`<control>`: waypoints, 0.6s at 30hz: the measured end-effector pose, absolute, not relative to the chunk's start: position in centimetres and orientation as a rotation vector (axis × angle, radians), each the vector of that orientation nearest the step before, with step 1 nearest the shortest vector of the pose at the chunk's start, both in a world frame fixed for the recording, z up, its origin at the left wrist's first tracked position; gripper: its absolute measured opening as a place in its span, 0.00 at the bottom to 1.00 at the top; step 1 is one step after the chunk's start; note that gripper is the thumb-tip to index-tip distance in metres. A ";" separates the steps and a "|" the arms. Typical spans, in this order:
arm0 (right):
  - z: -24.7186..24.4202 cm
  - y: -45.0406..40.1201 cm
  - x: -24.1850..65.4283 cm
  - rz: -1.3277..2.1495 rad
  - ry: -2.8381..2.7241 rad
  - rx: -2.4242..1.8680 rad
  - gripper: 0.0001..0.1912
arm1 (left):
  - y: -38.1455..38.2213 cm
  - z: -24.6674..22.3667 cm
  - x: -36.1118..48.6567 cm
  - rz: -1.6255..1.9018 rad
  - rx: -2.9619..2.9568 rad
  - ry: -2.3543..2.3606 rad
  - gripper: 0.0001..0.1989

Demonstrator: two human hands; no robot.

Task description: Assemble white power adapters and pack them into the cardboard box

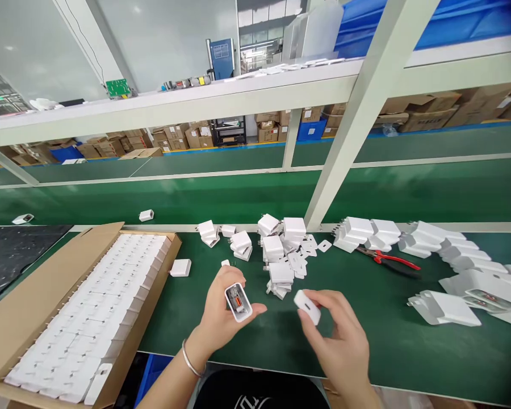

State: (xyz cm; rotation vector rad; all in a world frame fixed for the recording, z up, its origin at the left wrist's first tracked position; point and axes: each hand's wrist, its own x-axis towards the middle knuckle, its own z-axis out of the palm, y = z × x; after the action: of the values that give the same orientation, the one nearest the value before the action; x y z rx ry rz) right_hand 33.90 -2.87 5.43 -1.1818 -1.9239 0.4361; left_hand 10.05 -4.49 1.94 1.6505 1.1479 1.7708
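Observation:
My left hand (pixel 217 309) is closed around a white charger housing (pixel 247 313). Its open end faces me, and electronic parts show inside. To the right of it, my right hand (pixel 343 335) pinches a white end cover (pixel 307 307) with a small slot, between thumb and fingers. Cover and housing are apart. Beyond my hands lies a pile of white charger housings (pixel 281 272), with several flat white covers (pixel 297 262) among them. A single charger (pixel 180 267) lies left of my left hand.
On the left stands an open cardboard box (pixel 130 341) packed with white chargers. Red-handled pliers (pixel 387 260) lie right of the pile, near rows of charger housings (pixel 460 250). A slanted white post (pixel 344 142) rises behind the pile to a shelf (pixel 187 105).

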 end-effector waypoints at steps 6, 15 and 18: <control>7.7 -5.3 28.0 0.537 -2.003 -0.948 0.13 | -7.0 0.9 13.0 1.616 1.449 1.130 0.22; 7.2 -5.9 27.2 0.537 -1.975 -0.997 0.10 | -9.8 -0.6 13.7 1.443 1.301 1.029 0.26; 6.9 -6.1 27.0 0.545 -1.976 -1.012 0.11 | -9.6 -0.1 14.4 1.538 1.101 0.996 0.27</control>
State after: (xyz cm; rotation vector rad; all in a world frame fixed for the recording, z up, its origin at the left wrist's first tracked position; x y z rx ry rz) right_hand 27.01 -6.11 6.87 -1.0118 -1.9756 0.5448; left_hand 14.40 -9.60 -0.15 1.1005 0.9965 1.5377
